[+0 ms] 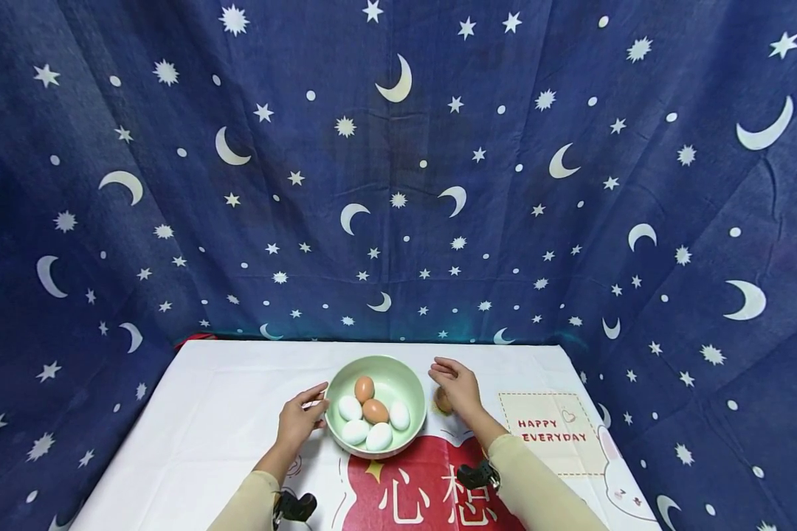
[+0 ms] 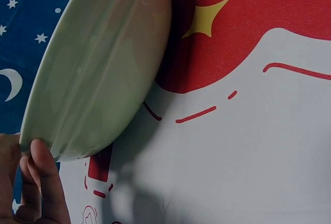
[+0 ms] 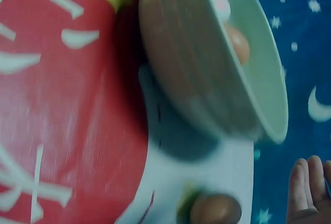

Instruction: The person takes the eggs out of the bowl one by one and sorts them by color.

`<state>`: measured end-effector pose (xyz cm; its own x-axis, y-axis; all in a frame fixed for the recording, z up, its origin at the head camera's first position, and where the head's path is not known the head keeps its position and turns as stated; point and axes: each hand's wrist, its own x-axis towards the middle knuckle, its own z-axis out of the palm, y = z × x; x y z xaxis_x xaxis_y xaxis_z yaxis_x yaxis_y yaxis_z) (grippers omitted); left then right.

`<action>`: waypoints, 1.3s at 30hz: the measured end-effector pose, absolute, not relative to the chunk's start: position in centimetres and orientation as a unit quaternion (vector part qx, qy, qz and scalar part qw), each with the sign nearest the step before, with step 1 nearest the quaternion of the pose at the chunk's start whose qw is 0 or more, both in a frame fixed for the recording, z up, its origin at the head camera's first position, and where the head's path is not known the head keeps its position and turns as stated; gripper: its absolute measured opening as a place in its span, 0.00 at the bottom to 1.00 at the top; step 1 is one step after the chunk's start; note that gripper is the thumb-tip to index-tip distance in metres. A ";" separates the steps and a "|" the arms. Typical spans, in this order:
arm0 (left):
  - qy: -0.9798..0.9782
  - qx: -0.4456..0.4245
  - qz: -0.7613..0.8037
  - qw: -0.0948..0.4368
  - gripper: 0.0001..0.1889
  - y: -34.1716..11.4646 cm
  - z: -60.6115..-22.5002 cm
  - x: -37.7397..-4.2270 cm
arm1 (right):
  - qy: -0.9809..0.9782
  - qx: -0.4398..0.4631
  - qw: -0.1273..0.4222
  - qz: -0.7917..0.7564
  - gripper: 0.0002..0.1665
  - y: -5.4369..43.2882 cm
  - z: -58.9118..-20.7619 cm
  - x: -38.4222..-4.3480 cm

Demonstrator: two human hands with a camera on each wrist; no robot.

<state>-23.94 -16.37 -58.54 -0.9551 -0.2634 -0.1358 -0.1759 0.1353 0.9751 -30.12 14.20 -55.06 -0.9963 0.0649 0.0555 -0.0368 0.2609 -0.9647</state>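
A pale green bowl stands on the table with several white eggs and two brown eggs inside. My left hand is at the bowl's left side. In the left wrist view its thumb and fingers grip the edge of the bowl. To the right of the bowl, my right hand is held above another brown egg, partly covering it in the head view. That hand's fingers are extended and apart from the egg in the right wrist view.
The white tablecloth carries a red print in front of the bowl and a "HAPPY EVERYDAY" panel at the right. A dark blue curtain with stars and moons hangs behind the table and along its sides.
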 end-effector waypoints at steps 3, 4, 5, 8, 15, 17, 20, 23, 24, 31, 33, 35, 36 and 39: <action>-0.752 0.146 -0.642 0.036 0.21 -16.4 -58.5 -23.9 | -0.789 0.018 0.015 0.613 0.23 12.6 -55.1 -29.9; -0.751 0.146 -0.643 0.035 0.21 -16.4 -58.5 -23.9 | -0.786 0.023 0.006 0.618 0.24 12.1 -55.1 -29.8; -0.751 0.145 -0.643 0.036 0.21 -16.4 -58.5 -23.9 | -0.784 0.034 0.000 0.620 0.25 11.7 -55.2 -29.7; -0.750 0.143 -0.645 0.035 0.21 -16.4 -58.6 -24.0 | -0.781 0.069 -0.013 0.621 0.27 10.5 -55.4 -29.4; -0.752 0.142 -0.643 0.035 0.21 -16.4 -58.6 -24.0 | -0.795 0.138 -0.009 0.591 0.29 8.5 -55.7 -28.8; -0.752 0.141 -0.643 0.036 0.21 -16.5 -58.6 -24.0 | -0.806 0.134 -0.024 0.576 0.28 8.0 -55.6 -28.8; -0.752 0.140 -0.643 0.037 0.21 -16.5 -58.7 -24.0 | -0.831 0.125 -0.050 0.539 0.27 7.3 -55.7 -29.0; -0.753 0.139 -0.642 0.038 0.21 -16.5 -58.7 -24.0 | -0.847 0.126 -0.068 0.512 0.25 6.9 -56.0 -29.2; -0.754 0.139 -0.641 0.039 0.21 -16.5 -58.7 -24.0 | -0.851 0.128 -0.071 0.504 0.25 6.8 -56.1 -29.3; -0.757 0.140 -0.637 0.042 0.21 -16.4 -58.7 -24.1 | -0.862 0.139 -0.105 0.476 0.26 6.5 -56.3 -29.8; -0.757 0.140 -0.637 0.041 0.21 -16.4 -58.7 -24.1 | -0.866 0.141 -0.111 0.467 0.26 6.4 -56.4 -30.0; -0.757 0.141 -0.637 0.040 0.21 -16.4 -58.7 -24.0 | -0.870 0.138 -0.119 0.459 0.26 6.3 -56.6 -30.2; -0.756 0.142 -0.637 0.039 0.21 -16.4 -58.7 -24.0 | -0.872 0.137 -0.122 0.455 0.26 6.3 -56.7 -30.2; -0.753 0.143 -0.641 0.041 0.21 -16.3 -58.7 -24.0 | -0.877 0.129 -0.133 0.443 0.25 6.2 -56.9 -30.5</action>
